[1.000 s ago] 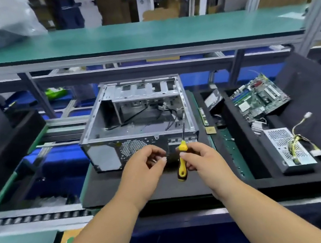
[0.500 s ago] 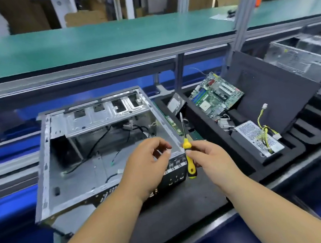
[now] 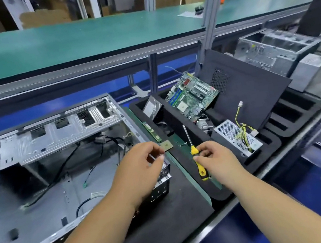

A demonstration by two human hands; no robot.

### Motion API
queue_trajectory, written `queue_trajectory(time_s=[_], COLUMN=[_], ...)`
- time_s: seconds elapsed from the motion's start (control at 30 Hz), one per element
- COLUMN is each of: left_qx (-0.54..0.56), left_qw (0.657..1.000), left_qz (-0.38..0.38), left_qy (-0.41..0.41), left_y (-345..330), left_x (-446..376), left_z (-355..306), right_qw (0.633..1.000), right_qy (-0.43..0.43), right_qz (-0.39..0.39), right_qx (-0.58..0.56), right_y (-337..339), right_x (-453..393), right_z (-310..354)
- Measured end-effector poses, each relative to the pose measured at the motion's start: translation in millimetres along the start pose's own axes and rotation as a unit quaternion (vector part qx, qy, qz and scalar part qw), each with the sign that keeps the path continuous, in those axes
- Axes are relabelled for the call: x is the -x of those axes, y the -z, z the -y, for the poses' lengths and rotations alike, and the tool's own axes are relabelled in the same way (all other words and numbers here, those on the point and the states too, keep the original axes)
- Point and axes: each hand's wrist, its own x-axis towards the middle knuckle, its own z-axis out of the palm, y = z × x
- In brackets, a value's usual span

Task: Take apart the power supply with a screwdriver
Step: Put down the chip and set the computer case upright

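Observation:
The silver power supply point(image 3: 231, 133), perforated on top with yellow wires coming out of it, lies in a black foam tray point(image 3: 273, 137) to the right. My right hand point(image 3: 218, 160) grips a screwdriver point(image 3: 200, 168) by its yellow and black handle, shaft pointing up and away, just left of the supply. Over the near right corner of an open, emptied computer case point(image 3: 53, 138), my left hand point(image 3: 141, 166) hovers with curled fingers. Its thumb and forefinger pinch a small pale piece too small to identify.
A green motherboard point(image 3: 191, 95) leans in the tray against a black side panel point(image 3: 252, 94). A memory stick point(image 3: 152, 132) lies between case and tray. Another case point(image 3: 274, 50) and power supply point(image 3: 307, 70) sit far right. A green shelf point(image 3: 79, 39) runs overhead.
My view has swung right and closer. Both hands have moved right, from in front of the case toward the tray, and the screwdriver now tilts over the tray's left strip.

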Motion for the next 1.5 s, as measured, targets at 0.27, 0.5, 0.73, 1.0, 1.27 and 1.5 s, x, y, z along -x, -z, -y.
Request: queue_trajectory(time_s=[0.27, 0.5, 0.73, 1.0, 1.27, 1.5], left_qx=[-0.067, -0.093, -0.116, -0.116, -0.113, -0.111], left_qw=[0.998, 0.995, 0.99, 0.988, 0.987, 0.985], left_qz=[-0.011, -0.033, -0.056, -0.073, -0.083, -0.094], left_qy=[-0.011, 0.025, 0.061, 0.076, 0.079, 0.09], left_y=[-30, -59, -74, -79, -75, -72], left_x=[-24, -38, -40, -36, -31, -22], left_z=[-35, -58, -68, -72, -72, -70], right_qw=[0.961, 0.876, 0.841, 0.822, 0.848, 0.856], right_qy=[0.015, 0.045, 0.044, 0.059, 0.073, 0.102], right_qz=[0.053, 0.086, 0.12, 0.128, 0.118, 0.126], right_qx=[0.272, 0.472, 0.526, 0.552, 0.511, 0.491], right_y=[41, 54, 50, 40, 45, 52], right_x=[-60, -99, -120, -127, -127, -125], right_z=[-37, -59, -62, -64, -67, -61])
